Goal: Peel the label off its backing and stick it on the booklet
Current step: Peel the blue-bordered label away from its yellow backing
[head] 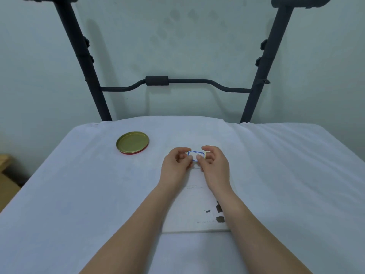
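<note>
A small white label with a blue border (195, 155) is held between both hands above the upper part of the booklet. My left hand (175, 167) pinches its left edge with thumb and fingers. My right hand (214, 165) pinches its right edge, where a strip of pale backing shows. The white booklet (194, 210) lies flat on the white cloth under my forearms, with small dark prints near its lower right corner. Whether the label is free of its backing I cannot tell.
A round gold tin lid (132, 142) with a red rim lies on the white cloth (79, 184) to the left of my hands. A dark metal frame (177, 84) stands against the wall behind the table. Brown boxes (6, 180) sit at the far left.
</note>
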Demonstrator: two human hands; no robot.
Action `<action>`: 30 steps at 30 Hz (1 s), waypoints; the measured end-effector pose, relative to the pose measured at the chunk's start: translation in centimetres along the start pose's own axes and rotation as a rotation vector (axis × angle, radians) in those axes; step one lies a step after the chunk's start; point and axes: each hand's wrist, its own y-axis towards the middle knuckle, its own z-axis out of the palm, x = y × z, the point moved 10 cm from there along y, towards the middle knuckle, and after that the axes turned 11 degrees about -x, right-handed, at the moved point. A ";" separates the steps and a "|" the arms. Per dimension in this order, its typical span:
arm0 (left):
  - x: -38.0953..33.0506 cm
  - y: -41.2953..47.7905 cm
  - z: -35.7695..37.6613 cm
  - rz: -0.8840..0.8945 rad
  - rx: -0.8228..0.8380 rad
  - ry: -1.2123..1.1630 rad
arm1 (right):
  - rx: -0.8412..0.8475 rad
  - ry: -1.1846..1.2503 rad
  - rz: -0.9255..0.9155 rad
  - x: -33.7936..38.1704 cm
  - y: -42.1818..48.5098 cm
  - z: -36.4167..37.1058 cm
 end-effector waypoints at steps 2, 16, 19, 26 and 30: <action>0.0 0.0 -0.2 0.011 -0.006 -0.011 | -0.001 0.011 -0.018 0.1 -0.1 -0.1; 0.2 -0.2 0.0 0.036 0.013 -0.070 | -0.003 0.081 -0.072 0.4 -0.2 -0.2; 0.2 -0.2 0.1 0.030 0.023 -0.085 | 0.013 0.109 -0.053 0.3 -0.2 -0.2; 0.1 -0.2 0.0 -0.009 0.040 -0.127 | 0.011 0.177 -0.003 0.2 -0.1 -0.5; 0.0 -0.3 -0.4 0.010 0.020 -0.077 | 0.013 0.210 0.001 0.4 -0.1 -0.5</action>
